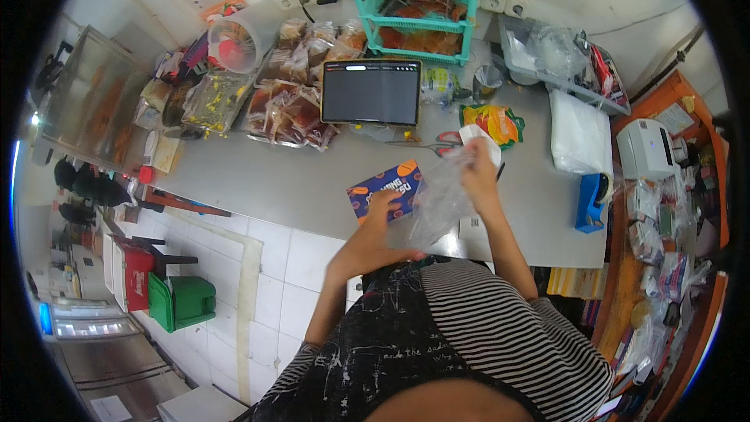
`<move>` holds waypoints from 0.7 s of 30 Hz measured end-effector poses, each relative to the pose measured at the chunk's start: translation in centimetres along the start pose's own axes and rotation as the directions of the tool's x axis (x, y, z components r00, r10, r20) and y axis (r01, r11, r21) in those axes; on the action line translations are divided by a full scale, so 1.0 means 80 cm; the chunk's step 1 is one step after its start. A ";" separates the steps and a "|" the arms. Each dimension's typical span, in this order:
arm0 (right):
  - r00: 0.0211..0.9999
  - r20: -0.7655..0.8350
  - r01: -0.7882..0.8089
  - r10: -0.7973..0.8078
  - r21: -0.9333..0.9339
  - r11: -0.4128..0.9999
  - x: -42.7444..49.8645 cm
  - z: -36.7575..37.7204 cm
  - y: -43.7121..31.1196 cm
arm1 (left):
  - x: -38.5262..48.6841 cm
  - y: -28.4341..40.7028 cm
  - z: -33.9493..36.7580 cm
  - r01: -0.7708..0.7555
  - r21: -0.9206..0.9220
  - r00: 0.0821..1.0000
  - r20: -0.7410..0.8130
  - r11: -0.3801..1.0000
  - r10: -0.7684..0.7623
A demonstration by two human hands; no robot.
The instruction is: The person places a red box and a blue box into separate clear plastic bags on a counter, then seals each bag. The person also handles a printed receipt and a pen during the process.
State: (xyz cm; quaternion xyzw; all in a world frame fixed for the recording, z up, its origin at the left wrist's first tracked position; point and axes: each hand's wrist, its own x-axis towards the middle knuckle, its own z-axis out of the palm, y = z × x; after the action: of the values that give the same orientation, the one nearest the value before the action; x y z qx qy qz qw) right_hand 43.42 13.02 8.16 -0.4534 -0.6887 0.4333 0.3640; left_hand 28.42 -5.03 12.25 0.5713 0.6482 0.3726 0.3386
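Note:
A clear plastic bag (439,199) hangs from my right hand (481,179), whose fingers are closed on its upper edge. White paper (492,155) lies beside and behind those fingers. My left hand (375,228) is spread wide, fingers over a blue and orange printed box (362,198) and thumb near the bag's lower end; whether it touches either is unclear. Scissors with red handles (442,145) lie just behind the bag. A green and yellow packet (495,123) rests behind the paper. A small white paper with a printed code (470,228) is partly under my right forearm.
Behind the hands stand a tablet (371,94), bagged brown sauces (287,106) and a turquoise tiered rack (417,23). To the right are stacked clear bags (580,135), a blue tape dispenser (590,202), a gray tray (562,79) and a white label printer (646,149).

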 end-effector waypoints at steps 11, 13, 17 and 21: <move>0.987 -0.094 0.098 -0.127 -0.270 0.958 0.011 -0.029 -0.007 | 0.034 -0.048 -0.009 0.001 -0.476 0.935 -0.312 0.880 -0.170; 0.996 -0.081 -0.023 0.030 0.092 0.995 0.025 -0.047 0.000 | 0.029 -0.052 -0.015 0.070 -0.809 0.970 -0.081 0.583 -0.229; 0.859 0.454 -0.506 0.237 0.682 0.528 0.006 -0.072 -0.004 | 0.046 -0.080 -0.024 0.020 -0.401 0.961 -0.244 0.916 -0.127; 0.845 0.532 -0.263 -0.046 0.490 0.831 -0.010 -0.066 -0.009 | 0.069 -0.110 -0.049 -0.049 -0.520 0.832 -0.493 0.853 -0.252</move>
State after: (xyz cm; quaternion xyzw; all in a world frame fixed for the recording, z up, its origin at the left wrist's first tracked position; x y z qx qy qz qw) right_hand 48.20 13.54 10.63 -0.2353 -0.5808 0.7380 0.2502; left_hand 20.08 -0.54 6.48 0.2937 0.6249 0.6585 0.2994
